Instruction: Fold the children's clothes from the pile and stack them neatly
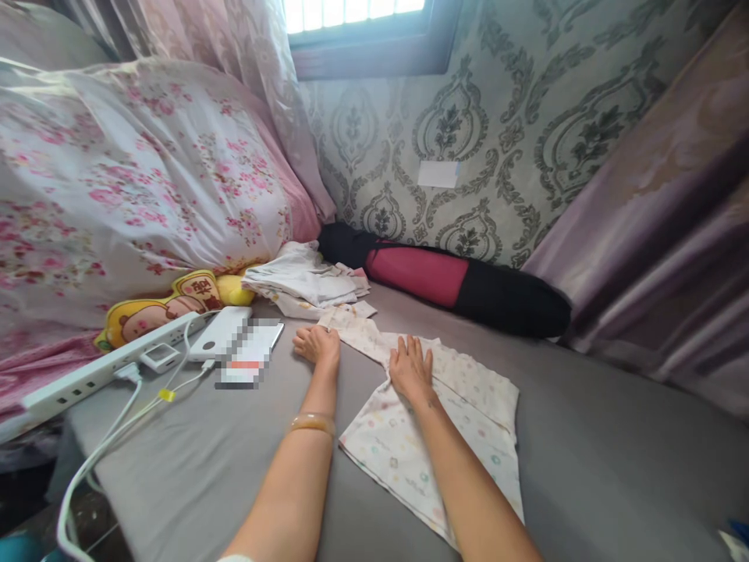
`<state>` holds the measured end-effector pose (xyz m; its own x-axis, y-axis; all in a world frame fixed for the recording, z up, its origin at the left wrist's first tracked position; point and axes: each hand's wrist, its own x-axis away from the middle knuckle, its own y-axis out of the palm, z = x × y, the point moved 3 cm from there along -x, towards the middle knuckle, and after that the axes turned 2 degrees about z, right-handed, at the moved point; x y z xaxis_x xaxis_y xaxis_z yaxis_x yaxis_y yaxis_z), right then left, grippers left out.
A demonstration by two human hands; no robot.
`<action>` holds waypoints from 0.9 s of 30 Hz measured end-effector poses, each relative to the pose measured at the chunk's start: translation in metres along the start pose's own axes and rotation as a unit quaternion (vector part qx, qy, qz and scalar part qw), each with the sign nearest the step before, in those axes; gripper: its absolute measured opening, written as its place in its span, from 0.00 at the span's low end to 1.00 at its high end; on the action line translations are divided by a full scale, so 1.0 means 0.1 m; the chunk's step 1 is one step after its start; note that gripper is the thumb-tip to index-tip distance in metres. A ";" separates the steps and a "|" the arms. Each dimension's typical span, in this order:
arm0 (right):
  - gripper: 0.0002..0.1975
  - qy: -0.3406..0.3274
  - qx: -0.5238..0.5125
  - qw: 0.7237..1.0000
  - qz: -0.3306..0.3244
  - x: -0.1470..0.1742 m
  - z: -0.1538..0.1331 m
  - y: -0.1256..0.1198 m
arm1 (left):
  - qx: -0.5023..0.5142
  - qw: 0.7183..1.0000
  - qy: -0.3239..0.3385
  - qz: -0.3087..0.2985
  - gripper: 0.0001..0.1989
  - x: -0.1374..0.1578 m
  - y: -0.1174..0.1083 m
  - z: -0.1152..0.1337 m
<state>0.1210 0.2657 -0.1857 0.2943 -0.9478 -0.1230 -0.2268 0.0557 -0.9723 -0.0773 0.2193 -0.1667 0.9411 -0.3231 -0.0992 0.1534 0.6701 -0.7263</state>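
Observation:
A small white long-sleeved shirt (421,468) with a pattern of little coloured motifs lies spread on the grey sheet. Its right side is folded inward over the body, and one sleeve (363,336) stretches out to the upper left. At the end of that sleeve is my left hand (317,343), fingers curled and closed by the cuff; the exact pinch is partly hidden. My right hand (411,367) rests flat on the shirt near the shoulder, fingers stretched out, pressing on the cloth and gripping nothing.
Behind the sleeve sits a pile of light clothes (313,277). A black and red long bag (433,277) lies along the wall. To the left are a phone (257,351), a white power bank (218,336), a power strip (111,367) with cables and a yellow plush toy (157,312).

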 end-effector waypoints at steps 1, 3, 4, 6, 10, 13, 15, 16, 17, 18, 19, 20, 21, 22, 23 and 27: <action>0.28 0.000 0.000 1.000 -0.002 0.00 0.00 0.00 | 0.034 0.999 -0.008 -0.002 0.10 0.00 -0.01 0.00; 0.28 0.000 0.000 1.000 -0.005 0.00 0.00 0.00 | 0.111 0.993 -0.029 -0.004 0.08 -0.01 -0.04 0.00; 0.28 0.001 -0.001 1.000 -0.005 0.00 0.00 0.00 | 0.146 0.989 -0.037 -0.008 0.07 -0.01 -0.05 0.00; 0.28 0.002 -0.002 1.000 -0.004 0.00 0.00 0.01 | 0.202 0.978 -0.043 -0.023 0.05 -0.03 -0.05 0.01; 0.28 0.002 -0.007 1.000 0.000 0.00 0.00 0.02 | 0.330 0.940 -0.058 -0.069 0.02 -0.07 -0.03 0.10; 0.28 0.006 -0.006 1.000 -0.001 -0.01 -0.01 0.00 | 0.442 0.886 -0.079 -0.118 0.04 -0.07 -0.01 0.22; 0.28 0.011 -0.008 1.000 -0.016 -0.01 -0.02 -0.01 | 0.497 0.851 -0.084 -0.148 0.04 -0.05 -0.03 0.30; 0.28 0.014 -0.010 0.999 -0.028 -0.01 -0.02 -0.02 | 0.534 0.824 -0.090 -0.166 0.04 -0.04 -0.04 0.34; 0.28 0.016 -0.012 0.999 -0.040 -0.02 -0.02 -0.02 | 0.577 0.789 -0.099 -0.187 0.03 -0.02 -0.06 0.38; 0.29 0.016 -0.015 0.999 -0.049 -0.02 -0.02 -0.03 | 0.622 0.746 -0.109 -0.211 0.03 0.00 -0.06 0.42; 0.29 0.014 -0.017 0.998 -0.053 -0.02 -0.02 -0.03 | 0.663 0.701 -0.120 -0.236 0.03 0.03 -0.07 0.47; 0.29 0.011 -0.020 0.998 -0.054 -0.02 -0.02 -0.03 | 0.695 0.659 -0.129 -0.258 0.04 0.06 -0.07 0.51; 0.30 0.009 -0.022 0.998 -0.053 -0.02 -0.02 -0.03 | 0.714 0.629 -0.133 -0.276 0.04 0.09 -0.07 0.55; 0.30 0.008 -0.025 0.998 -0.053 -0.02 -0.02 -0.03 | 0.720 0.618 -0.132 -0.287 0.04 0.12 -0.07 0.58; 0.30 0.009 -0.029 0.998 -0.054 -0.02 -0.02 -0.03 | 0.721 0.615 -0.128 -0.292 0.04 0.15 -0.06 0.61; 0.30 0.015 -0.053 0.996 -0.072 -0.02 -0.01 -0.04 | 0.719 0.622 -0.106 -0.292 0.05 0.26 -0.04 0.72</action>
<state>0.1205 0.2669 -0.1814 0.3033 -0.9526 0.0230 -0.2808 -0.1124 -0.9532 -0.0320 0.2564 -0.1177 0.5940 -0.7984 0.0987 0.4539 0.4339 0.7783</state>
